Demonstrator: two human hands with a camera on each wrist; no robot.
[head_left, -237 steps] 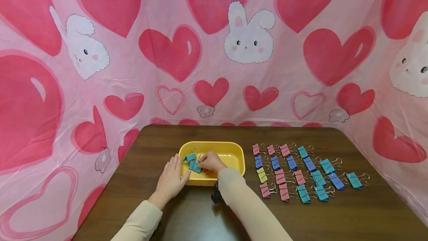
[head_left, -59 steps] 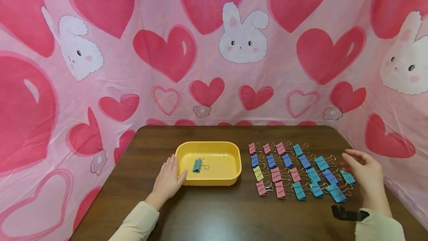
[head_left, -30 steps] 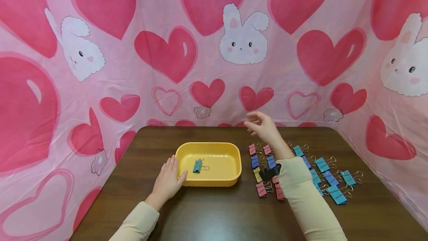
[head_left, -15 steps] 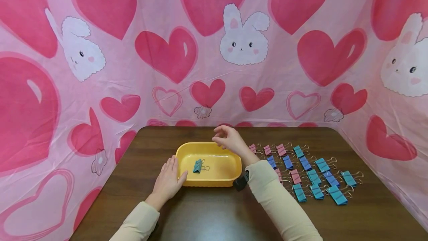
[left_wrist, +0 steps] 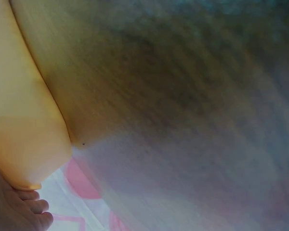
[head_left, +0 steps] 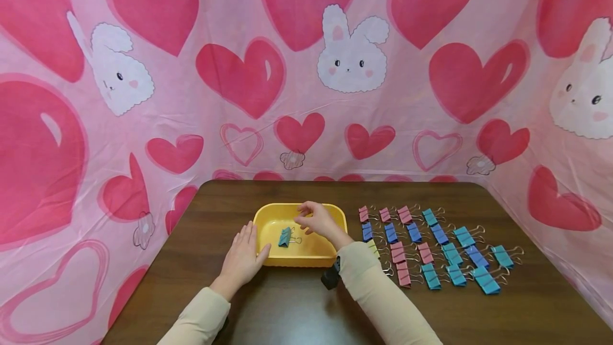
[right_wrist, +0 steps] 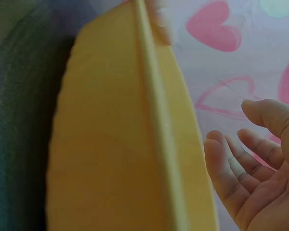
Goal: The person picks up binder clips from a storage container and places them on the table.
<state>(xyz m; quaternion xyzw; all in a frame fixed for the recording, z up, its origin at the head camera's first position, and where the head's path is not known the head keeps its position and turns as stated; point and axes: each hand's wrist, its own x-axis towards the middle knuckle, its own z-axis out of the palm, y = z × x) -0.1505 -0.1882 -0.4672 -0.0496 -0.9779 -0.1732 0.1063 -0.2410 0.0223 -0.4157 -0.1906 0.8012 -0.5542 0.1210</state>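
Note:
One teal binder clip (head_left: pixel 284 237) lies in the left half of a yellow plastic tray (head_left: pixel 300 262), its wire handles pointing right. My left hand (head_left: pixel 241 253) rests at the tray's left end, fingers extended along the rim and thumb at the front corner. Over the right part of the tray hovers my right hand (head_left: pixel 317 219), to the right of the clip. In the right wrist view this hand (right_wrist: pixel 265 178) has nothing between its parted fingers and thumb, and the tray wall (right_wrist: pixel 106 125) stands beside it. The left wrist view shows curled fingertips (left_wrist: pixel 38 207) beside the tray wall (left_wrist: pixel 29 101).
Right of the tray, binder clips stand in rows on the brown wooden table (head_left: pixel 287 313): pink clips (head_left: pixel 398 253), blue clips (head_left: pixel 414 232), teal clips (head_left: pixel 486 280) and a yellow clip (head_left: pixel 373 249) partly behind the right sleeve. A pink heart-and-rabbit cloth (head_left: pixel 306 89) surrounds the table.
Since the oldest frame a teal clip has joined the front row, leaving one in the tray. My right hand has swung left from the far-right clips to above the tray. The left hand stays put.

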